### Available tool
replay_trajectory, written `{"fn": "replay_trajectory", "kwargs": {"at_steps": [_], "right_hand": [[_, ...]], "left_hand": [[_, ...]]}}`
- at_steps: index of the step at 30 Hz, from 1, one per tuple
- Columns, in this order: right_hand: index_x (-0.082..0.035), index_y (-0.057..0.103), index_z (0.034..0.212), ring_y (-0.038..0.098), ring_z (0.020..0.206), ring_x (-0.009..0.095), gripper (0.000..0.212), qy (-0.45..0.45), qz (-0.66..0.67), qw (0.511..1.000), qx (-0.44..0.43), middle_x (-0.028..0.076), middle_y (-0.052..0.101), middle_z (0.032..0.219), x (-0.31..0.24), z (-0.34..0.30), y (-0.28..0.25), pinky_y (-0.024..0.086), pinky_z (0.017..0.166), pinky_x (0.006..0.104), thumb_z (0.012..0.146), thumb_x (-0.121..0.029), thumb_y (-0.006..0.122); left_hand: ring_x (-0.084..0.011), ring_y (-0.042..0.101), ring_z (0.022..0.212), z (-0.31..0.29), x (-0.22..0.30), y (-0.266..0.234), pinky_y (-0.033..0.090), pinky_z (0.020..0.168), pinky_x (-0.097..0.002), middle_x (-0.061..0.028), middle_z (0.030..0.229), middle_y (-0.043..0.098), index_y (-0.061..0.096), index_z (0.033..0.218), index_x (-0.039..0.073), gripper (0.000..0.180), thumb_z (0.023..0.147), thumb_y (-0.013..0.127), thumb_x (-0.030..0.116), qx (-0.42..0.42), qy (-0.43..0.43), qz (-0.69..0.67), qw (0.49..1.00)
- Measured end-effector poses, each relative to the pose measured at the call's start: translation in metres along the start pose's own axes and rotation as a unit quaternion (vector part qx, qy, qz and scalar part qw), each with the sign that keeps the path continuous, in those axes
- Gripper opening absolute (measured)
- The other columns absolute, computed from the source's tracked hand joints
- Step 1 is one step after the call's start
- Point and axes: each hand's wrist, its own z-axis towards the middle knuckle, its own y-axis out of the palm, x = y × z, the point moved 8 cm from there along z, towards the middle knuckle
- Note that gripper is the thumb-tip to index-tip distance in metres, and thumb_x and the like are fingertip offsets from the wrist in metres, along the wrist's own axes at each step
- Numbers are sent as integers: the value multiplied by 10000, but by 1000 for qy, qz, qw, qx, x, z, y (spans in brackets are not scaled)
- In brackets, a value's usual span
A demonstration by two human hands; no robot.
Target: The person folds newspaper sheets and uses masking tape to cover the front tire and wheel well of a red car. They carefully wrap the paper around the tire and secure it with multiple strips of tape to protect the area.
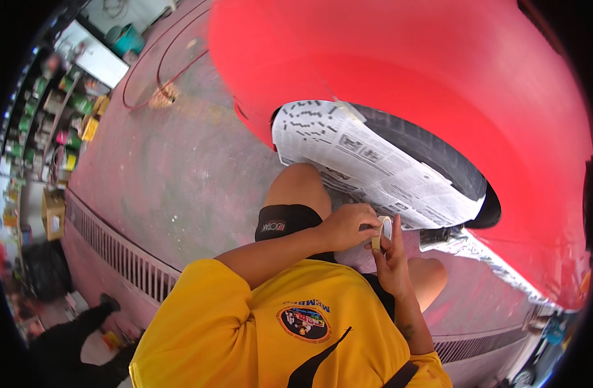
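Note:
A roll of pale yellow masking tape (pixel 376 243) is held upright between my two hands, in front of my knees. My right hand (pixel 393 262) grips it with thumb and fingers on either side. From the left, my left hand (pixel 350 227) is closed, its fingertips pinching at the roll's edge; whether a loose end is between them is hidden. Just beyond, newspaper sheets (pixel 374 158) cover most of a car wheel, and the black tyre (pixel 426 139) shows above them. A strip of tape (pixel 350 111) sits at the paper's upper edge, by the wheel arch.
The red car body (pixel 400 58) rises over the wheel. More paper (pixel 503 262) lines its lower edge to the right. A dark red hose (pixel 159 71) curls on the stained floor. Floor grating (pixel 125 255) runs at left, beside shelves (pixel 51 116) crowded with cans and a cardboard box (pixel 53 215).

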Motion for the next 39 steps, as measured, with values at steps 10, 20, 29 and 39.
{"fn": "replay_trajectory", "kwargs": {"at_steps": [10, 20, 29, 39], "right_hand": [[-57, 91, 1695, 728, 994, 263, 844, -45, -71, 993, -88, 195, 734, 1188, -41, 41, 40, 551, 925, 361, 1006, 85, 557], [-41, 648, 1326, 621, 534, 216, 386, -104, -301, 934, 161, 86, 662, 661, -99, 72, 7, 482, 550, 340, 957, -115, 735], [-40, 576, 1268, 653, 680, 144, 234, 31, 24, 899, 436, 96, 694, 924, 12, 52, -64, 511, 542, 310, 1072, -165, 605], [-81, 685, 1074, 564, 802, 84, 80, 126, 341, 924, 116, -14, 633, 899, -18, 82, 61, 411, 693, 243, 1012, -126, 707]], "left_hand": [[-333, 679, 856, -40, -13, -38, 546, 753, -409, -139, 977, 668, 633, 1059, -3, 185, 969, 690, 148, 150, -17, 92, 984], [-56, 617, 761, -51, -45, -71, 498, 691, -225, 5, 895, 684, 662, 995, 46, 118, 982, 765, 102, 88, -272, -316, 905], [-51, 630, 785, -65, -12, -104, 495, 691, -219, -24, 878, 701, 650, 950, 23, 129, 968, 773, 59, 228, -247, -214, 917], [-64, 648, 806, -71, -17, -110, 518, 740, -225, -28, 909, 717, 678, 986, 22, 102, 959, 774, 39, 199, -187, -272, 923]]}}
